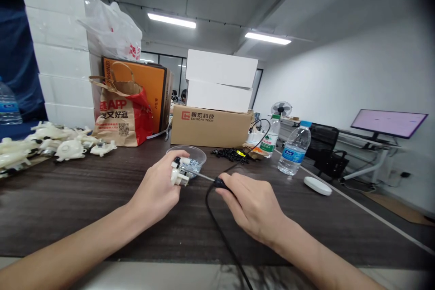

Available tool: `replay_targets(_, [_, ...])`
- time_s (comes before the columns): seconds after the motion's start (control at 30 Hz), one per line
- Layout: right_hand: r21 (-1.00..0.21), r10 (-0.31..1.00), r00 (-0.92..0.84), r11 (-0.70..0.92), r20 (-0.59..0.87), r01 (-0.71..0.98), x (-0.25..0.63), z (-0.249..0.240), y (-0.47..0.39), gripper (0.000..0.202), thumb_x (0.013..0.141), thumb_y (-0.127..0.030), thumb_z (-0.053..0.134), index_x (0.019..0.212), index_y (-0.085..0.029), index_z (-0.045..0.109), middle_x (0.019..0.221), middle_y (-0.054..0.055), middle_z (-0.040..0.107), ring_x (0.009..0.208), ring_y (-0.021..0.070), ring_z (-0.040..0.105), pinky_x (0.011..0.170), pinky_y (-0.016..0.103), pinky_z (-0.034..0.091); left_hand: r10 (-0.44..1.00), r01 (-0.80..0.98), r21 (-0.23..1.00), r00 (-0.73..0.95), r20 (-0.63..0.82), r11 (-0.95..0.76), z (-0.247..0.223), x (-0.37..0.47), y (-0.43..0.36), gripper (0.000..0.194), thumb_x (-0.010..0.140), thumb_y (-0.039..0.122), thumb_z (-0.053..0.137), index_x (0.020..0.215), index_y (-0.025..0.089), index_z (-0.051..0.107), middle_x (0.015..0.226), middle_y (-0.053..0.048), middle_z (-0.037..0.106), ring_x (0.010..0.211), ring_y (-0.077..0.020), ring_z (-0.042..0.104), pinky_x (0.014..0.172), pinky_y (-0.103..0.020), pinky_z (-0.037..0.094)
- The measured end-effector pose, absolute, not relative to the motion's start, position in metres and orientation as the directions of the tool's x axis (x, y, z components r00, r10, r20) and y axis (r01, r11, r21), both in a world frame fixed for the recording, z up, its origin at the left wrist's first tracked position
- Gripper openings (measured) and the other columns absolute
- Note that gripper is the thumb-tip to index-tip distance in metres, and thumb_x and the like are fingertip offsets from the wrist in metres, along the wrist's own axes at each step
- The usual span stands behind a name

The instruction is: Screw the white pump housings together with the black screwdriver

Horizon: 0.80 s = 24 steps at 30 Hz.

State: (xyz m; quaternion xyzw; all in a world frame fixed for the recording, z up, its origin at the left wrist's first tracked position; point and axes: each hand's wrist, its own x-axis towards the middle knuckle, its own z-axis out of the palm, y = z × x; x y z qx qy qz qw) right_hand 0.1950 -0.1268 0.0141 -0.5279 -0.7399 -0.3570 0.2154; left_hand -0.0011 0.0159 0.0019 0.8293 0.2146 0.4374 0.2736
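My left hand (158, 186) is closed around a small white plastic part (176, 176) with a black piece on its top, held above the table. In my right hand (254, 201) is a screwdriver (220, 183) with a dark handle, its metal shaft pointing left and its tip meeting the white part. Just behind the part stands a clear round tub (200, 156) of small silvery pieces, probably screws. A black cable (217, 226) hangs near the screwdriver handle; whether it joins the handle, I cannot tell.
Several similar white plastic parts (70, 149) lie piled at the left. Small black pieces (229, 154) are heaped behind the tub. Two water bottles (294, 154) and a white lid (317, 186) sit at the right. A paper bag (117, 118) and cardboard box (210, 129) stand behind.
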Motion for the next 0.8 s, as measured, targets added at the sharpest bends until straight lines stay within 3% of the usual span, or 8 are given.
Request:
replay_targets(0.13, [0.329, 0.617, -0.413, 0.252, 0.670, 0.910, 0.196, 0.014, -0.132, 0.026, 0.106, -0.024, 0.041, 0.099, -0.012, 0.063, 0.067, 0.002, 0.061, 0.056, 0.0169, 0.056, 0.053, 0.031, 0.033, 0.548, 0.124, 0.588, 0.550, 0.630, -0.800, 0.001, -0.005, 0.013, 0.065, 0.066, -0.007, 0.050, 0.122, 0.025, 0.055, 0.114, -0.001, 0.068, 0.093, -0.0182, 0.066, 0.087, -0.031, 0.049])
replay_targets(0.23, [0.181, 0.647, -0.343, 0.305, 0.681, 0.935, 0.192, 0.015, -0.135, 0.028, 0.106, -0.025, 0.041, 0.097, -0.014, 0.065, 0.069, 0.003, 0.064, 0.058, 0.0166, 0.059, 0.055, 0.031, 0.035, 0.537, 0.129, 0.572, 0.558, 0.633, -0.810, 0.002, -0.007, 0.012, 0.064, 0.066, -0.007, 0.050, 0.121, 0.026, 0.055, 0.110, 0.001, 0.069, 0.088, -0.0174, 0.066, 0.084, -0.031, 0.049])
replay_targets(0.37, [-0.369, 0.804, -0.053, 0.329, 0.592, 0.870, 0.186, 0.020, -0.136, 0.029, 0.102, -0.037, 0.050, 0.091, -0.018, 0.069, 0.075, 0.003, 0.067, 0.065, 0.0162, 0.060, 0.059, 0.028, 0.039, 0.501, 0.128, 0.520, 0.530, 0.684, -0.845, 0.004, -0.009, 0.009, 0.065, 0.065, -0.007, 0.050, 0.121, 0.024, 0.054, 0.113, -0.001, 0.068, 0.092, -0.0186, 0.067, 0.087, -0.030, 0.051])
replay_targets(0.43, [-0.730, 0.940, 0.040, 0.237, 0.340, 0.641, 0.187, 0.024, -0.134, 0.036, 0.096, -0.047, 0.055, 0.081, -0.017, 0.067, 0.058, -0.002, 0.053, 0.050, 0.0119, 0.044, 0.048, 0.024, 0.031, 0.459, 0.118, 0.470, 0.512, 0.726, -0.875, 0.005, -0.010, 0.009, 0.065, 0.064, -0.007, 0.049, 0.122, 0.023, 0.053, 0.117, -0.002, 0.067, 0.097, -0.0196, 0.067, 0.091, -0.031, 0.051])
replay_targets(0.5, [-0.919, 0.997, 0.000, 0.068, 0.073, 0.388, 0.188, 0.029, -0.132, 0.041, 0.092, -0.053, 0.057, 0.076, -0.016, 0.065, 0.049, -0.008, 0.034, 0.043, 0.0082, 0.022, 0.041, 0.023, 0.016, 0.418, 0.107, 0.425, 0.505, 0.756, -0.899, 0.005, -0.010, 0.009, 0.065, 0.064, -0.008, 0.048, 0.121, 0.023, 0.053, 0.119, -0.003, 0.066, 0.101, -0.0204, 0.066, 0.093, -0.031, 0.051])
replay_targets(0.57, [-0.948, 1.000, -0.031, 0.011, 0.001, 0.318, 0.188, 0.032, -0.129, 0.042, 0.092, -0.054, 0.056, 0.079, -0.015, 0.065, 0.048, -0.010, 0.030, 0.042, 0.0074, 0.016, 0.041, 0.022, 0.013, 0.423, 0.102, 0.436, 0.511, 0.748, -0.894, 0.005, -0.008, 0.011, 0.065, 0.064, -0.008, 0.047, 0.121, 0.023, 0.054, 0.119, -0.003, 0.066, 0.103, -0.0210, 0.066, 0.093, -0.033, 0.050])
replay_targets(0.63, [-0.890, 0.991, 0.014, 0.112, 0.132, 0.441, 0.187, 0.032, -0.128, 0.031, 0.091, -0.045, 0.061, 0.085, -0.015, 0.064, 0.056, -0.007, 0.045, 0.047, 0.0084, 0.033, 0.044, 0.021, 0.026, 0.496, 0.108, 0.525, 0.527, 0.690, -0.844, 0.005, -0.005, 0.012, 0.064, 0.065, -0.008, 0.049, 0.120, 0.024, 0.055, 0.114, -0.003, 0.068, 0.101, -0.0218, 0.066, 0.091, -0.035, 0.051])
replay_targets(0.8, [-0.344, 0.777, -0.033, 0.317, 0.629, 0.884, 0.187, 0.024, -0.127, 0.006, 0.092, -0.022, 0.064, 0.097, -0.020, 0.063, 0.083, 0.001, 0.068, 0.074, 0.0163, 0.062, 0.069, 0.027, 0.047, 0.620, 0.093, 0.685, 0.524, 0.584, -0.723, 0.006, 0.000, 0.012, 0.062, 0.066, -0.007, 0.051, 0.118, 0.025, 0.056, 0.107, -0.001, 0.069, 0.090, -0.0199, 0.067, 0.086, -0.035, 0.051])
